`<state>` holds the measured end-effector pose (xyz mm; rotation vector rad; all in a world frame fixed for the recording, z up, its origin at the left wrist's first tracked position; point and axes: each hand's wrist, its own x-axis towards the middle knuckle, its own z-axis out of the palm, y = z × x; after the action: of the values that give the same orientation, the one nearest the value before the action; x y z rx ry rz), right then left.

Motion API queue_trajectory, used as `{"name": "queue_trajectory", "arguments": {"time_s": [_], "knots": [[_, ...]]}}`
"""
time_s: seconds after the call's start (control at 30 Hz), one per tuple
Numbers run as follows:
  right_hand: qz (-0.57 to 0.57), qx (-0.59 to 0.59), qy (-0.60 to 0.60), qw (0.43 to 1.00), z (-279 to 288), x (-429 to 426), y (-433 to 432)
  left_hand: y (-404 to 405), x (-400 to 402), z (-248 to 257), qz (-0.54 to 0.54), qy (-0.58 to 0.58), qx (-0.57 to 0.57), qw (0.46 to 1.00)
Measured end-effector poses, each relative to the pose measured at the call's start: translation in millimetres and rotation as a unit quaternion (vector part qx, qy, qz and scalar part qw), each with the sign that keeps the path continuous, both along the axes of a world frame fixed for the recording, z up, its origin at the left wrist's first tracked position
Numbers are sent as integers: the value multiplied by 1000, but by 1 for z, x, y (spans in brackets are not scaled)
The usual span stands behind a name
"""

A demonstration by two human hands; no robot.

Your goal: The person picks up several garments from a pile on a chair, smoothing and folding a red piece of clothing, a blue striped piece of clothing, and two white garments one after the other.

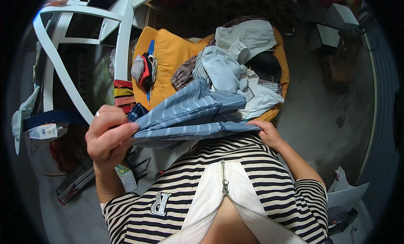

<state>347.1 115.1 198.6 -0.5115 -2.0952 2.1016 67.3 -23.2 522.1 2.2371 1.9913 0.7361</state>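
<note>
A blue garment with pale stripes (186,111) is stretched across in front of my waist. My left hand (110,133), a ring on one finger, grips its left end. At the opposite end, my right hand (268,134) pinches the cloth's edge near my striped top. Seams run along the garment, and part of it rises over the clothes behind. Just beyond lies a heap of clothes: a pale blue garment (222,65), white garments (262,97) and a patterned brown one (184,73). The heap rests on an orange cushioned seat (282,58).
An orange pillow (173,58) leans at the seat's left, beside small bundled items (143,70). A white metal frame (121,51) stands to the left, with a striped towel (123,94) by it. A small box (126,177) is on the floor below my left arm.
</note>
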Motion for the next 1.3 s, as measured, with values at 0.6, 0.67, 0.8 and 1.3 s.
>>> {"name": "queue_trajectory", "arguments": {"time_s": [0.6, 0.67, 0.8, 1.3], "knots": [[-17, -351, -12, 936, 0, -9, 25, -12, -8, 42, -7, 129, 155, 979], [-53, -392, -7, 918, -16, -25, 40, -12, -2, 44, -20, 126, 166, 978], [-64, -428, -42, 900, -19, -89, 36, -21, 4, 48, -9, 131, 158, 979], [-118, -414, -29, 902, 38, -36, 11, -55, 5, 52, 45, 128, 197, 971]]}}
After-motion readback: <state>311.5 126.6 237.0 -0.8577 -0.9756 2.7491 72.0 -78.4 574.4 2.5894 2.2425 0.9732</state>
